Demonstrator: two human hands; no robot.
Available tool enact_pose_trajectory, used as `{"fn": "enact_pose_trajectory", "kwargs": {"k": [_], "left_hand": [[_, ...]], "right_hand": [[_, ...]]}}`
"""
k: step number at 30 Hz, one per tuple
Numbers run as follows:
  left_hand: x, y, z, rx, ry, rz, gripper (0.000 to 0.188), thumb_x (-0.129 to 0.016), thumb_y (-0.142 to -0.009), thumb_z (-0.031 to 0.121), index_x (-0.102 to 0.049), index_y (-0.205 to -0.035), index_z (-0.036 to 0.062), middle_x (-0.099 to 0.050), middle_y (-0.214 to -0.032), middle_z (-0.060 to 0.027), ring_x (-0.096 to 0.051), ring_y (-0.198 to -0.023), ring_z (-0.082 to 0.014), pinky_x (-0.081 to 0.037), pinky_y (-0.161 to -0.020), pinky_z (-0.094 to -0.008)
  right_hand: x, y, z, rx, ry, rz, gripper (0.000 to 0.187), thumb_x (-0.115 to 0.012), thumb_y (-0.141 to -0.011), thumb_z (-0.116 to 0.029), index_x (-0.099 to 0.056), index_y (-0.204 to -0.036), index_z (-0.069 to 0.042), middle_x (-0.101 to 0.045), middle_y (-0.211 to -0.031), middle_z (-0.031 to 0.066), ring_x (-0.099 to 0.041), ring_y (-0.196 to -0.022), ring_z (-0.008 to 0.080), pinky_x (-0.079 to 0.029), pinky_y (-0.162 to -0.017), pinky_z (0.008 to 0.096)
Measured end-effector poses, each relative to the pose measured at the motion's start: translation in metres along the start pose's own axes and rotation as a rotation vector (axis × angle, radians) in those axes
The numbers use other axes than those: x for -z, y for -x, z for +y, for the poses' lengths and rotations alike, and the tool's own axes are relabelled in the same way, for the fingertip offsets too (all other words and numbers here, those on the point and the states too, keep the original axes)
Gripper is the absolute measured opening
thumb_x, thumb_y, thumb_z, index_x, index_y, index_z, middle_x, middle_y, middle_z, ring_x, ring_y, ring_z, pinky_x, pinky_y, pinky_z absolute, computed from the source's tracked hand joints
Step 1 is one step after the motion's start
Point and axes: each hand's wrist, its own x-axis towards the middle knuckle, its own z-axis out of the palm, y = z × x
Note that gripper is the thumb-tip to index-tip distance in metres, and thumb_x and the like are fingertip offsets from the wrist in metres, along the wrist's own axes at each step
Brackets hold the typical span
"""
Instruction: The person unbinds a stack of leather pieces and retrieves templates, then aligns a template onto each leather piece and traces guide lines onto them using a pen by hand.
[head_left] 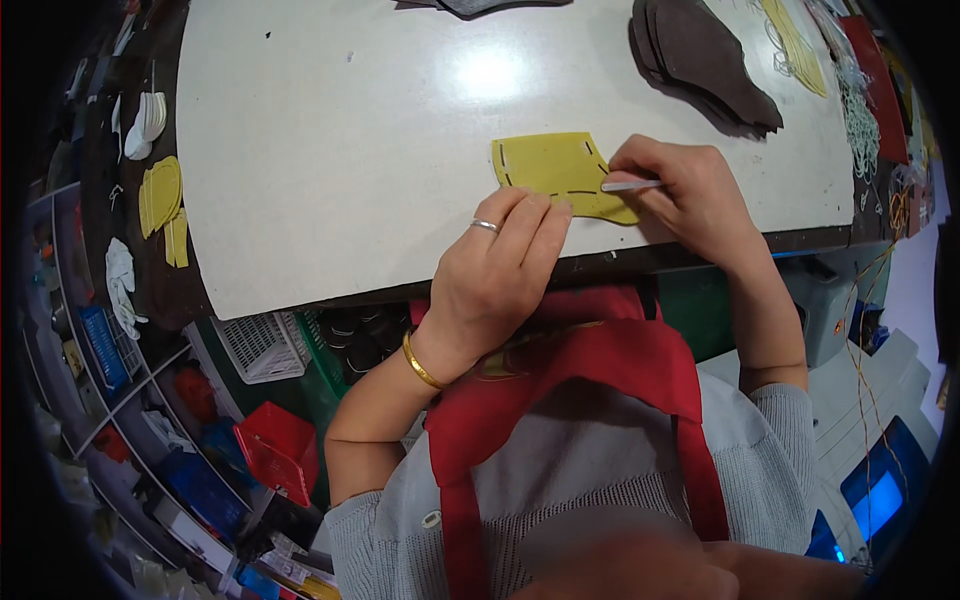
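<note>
A yellow template piece (545, 165) with dark slots along its edges lies near the front edge of the white tabletop (330, 160). The fingertips of my left hand (495, 255) press on its lower left part, fingers bent and close together, holding it down; the thumb is hidden. Pinched in my right hand (695, 190) is a thin whitish pen-like stick (637, 185), its tip at the slots on the right side of the template. Whatever lies under the template cannot be made out.
Dark brown cut pieces (705, 60) are stacked at the far right, near yellow strips (797, 45) and tangled pale cord (858, 130). Other yellow templates (160, 195) hang at the left edge. Below stand a white basket (262, 348) and a red bin (280, 452).
</note>
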Motion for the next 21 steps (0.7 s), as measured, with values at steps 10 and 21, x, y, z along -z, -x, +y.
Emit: {"fn": "enact_pose_trajectory", "kwargs": {"k": [10, 21], "left_hand": [[0.004, -0.019, 0.011, -0.055, -0.23, -0.226, 0.035, -0.065, -0.078, 0.007, -0.067, -0.113, 0.005, -0.059, -0.095, -0.0054, -0.061, -0.089, -0.0223, -0.056, -0.064, -0.0256], [-0.005, -0.022, 0.031, -0.131, -0.24, -0.318, 0.043, -0.065, -0.079, 0.009, -0.067, -0.122, 0.0019, -0.061, -0.102, -0.0117, -0.06, -0.088, -0.0267, -0.055, -0.074, -0.0329]], "right_hand": [[0.025, 0.018, 0.023, -0.195, -0.274, 0.045, 0.022, -0.076, -0.085, -0.018, -0.071, -0.1, -0.004, -0.073, -0.081, 0.012, -0.073, -0.077, 0.0213, -0.055, -0.071, 0.0318], [0.024, 0.023, 0.034, 0.018, 0.004, 0.486, 0.013, -0.071, -0.09, -0.019, -0.068, -0.098, -0.009, -0.07, -0.087, 0.0081, -0.067, -0.076, 0.0277, -0.052, -0.065, 0.0371]]}}
